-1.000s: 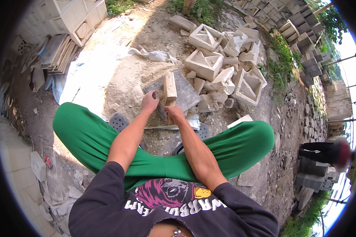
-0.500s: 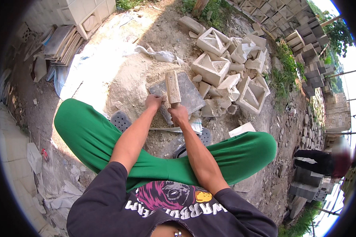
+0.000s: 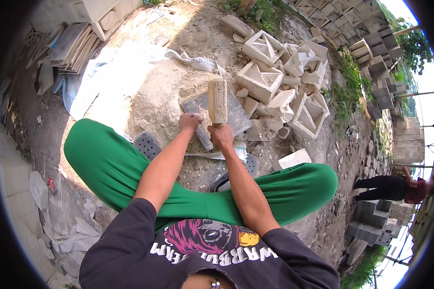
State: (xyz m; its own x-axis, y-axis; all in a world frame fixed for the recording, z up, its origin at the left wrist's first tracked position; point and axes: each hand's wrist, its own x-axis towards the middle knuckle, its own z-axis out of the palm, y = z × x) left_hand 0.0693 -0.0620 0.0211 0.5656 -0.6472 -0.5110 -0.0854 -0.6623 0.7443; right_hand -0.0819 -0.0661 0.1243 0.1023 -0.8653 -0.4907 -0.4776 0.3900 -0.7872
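My right hand (image 3: 220, 136) is wrapped round the handle of a wooden mallet (image 3: 217, 102). The mallet's blocky, dusty head points away from me, above a dark grey slab (image 3: 236, 114) on the ground. To the left, my left hand (image 3: 190, 122) is closed over the slab's left part, fingers pinched together. A pale lump lies at its fingertips, too small to tell whether it is gripped. Pale crumbs and dust cover the slab's left side, and the mallet hides part of its middle.
Broken pale blocks (image 3: 259, 82) are heaped right of the slab. A torn white sack (image 3: 197, 62) lies beyond it. Stacked boards (image 3: 77, 50) lean at the far left. At the right, another person (image 3: 386, 188) stands near grey blocks (image 3: 369, 224).
The mallet has shifted slightly right and its head now stands straighter, a little farther from the left hand. My left hand stays nearly in place. The other person has changed posture.
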